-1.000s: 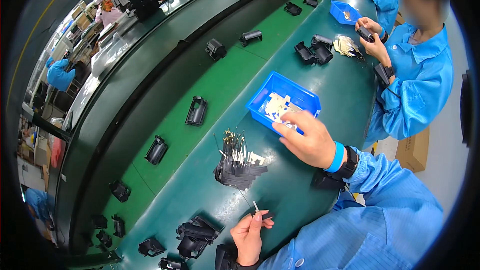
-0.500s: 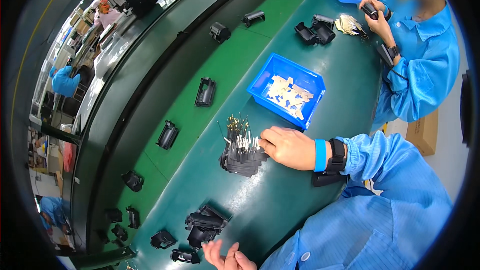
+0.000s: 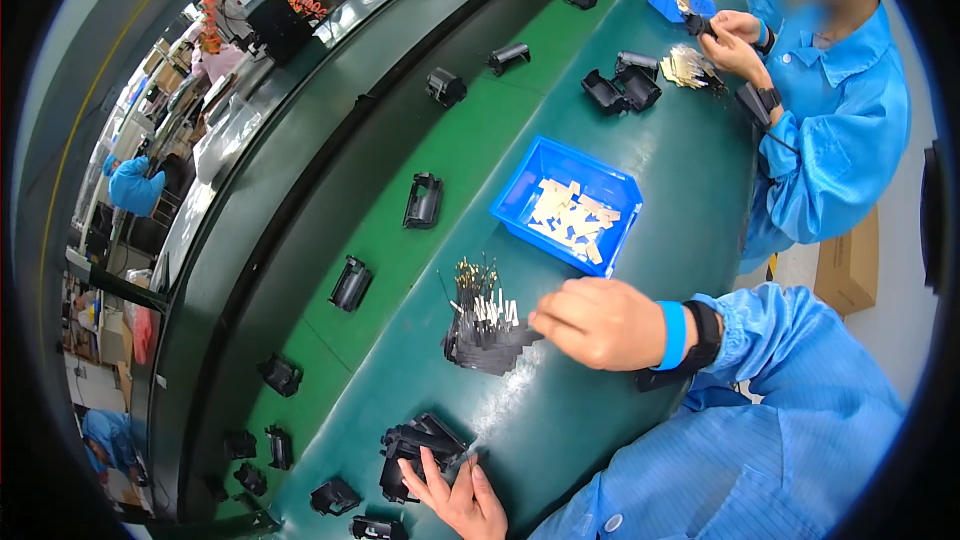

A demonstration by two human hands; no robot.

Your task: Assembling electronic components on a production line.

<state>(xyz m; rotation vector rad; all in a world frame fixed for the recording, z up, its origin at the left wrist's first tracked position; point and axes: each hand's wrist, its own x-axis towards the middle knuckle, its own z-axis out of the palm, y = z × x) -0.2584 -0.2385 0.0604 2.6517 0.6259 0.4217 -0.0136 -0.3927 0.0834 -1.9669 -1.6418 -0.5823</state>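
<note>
My right hand [image 3: 600,325] is closed, thumb and fingertips pinched together, just right of a pile of black flat strips with thin wire leads and white tips [image 3: 487,325]. Whatever lies between those fingertips is too hidden to make out. Lower down, my left hand [image 3: 460,500] has its fingers spread at the near side of a small heap of black plastic housings [image 3: 425,445]. Its fingertips overlap the heap in view; whether they touch it I cannot tell. A blue bin [image 3: 510,202] holding cream-coloured flat pieces [image 3: 572,220] stands beyond my right hand.
Along the left runs a green belt [image 3: 385,260] carrying spaced black housings [image 3: 351,283]. Two more housings [image 3: 335,496] lie near the table's front. At far right a co-worker in blue [image 3: 830,130] handles a black part beside another blue bin [image 3: 680,0].
My left hand has moved forward to the black housings, its fingers spreading. My right hand has drawn slightly back and right from the strips. The whole view has shifted a little.
</note>
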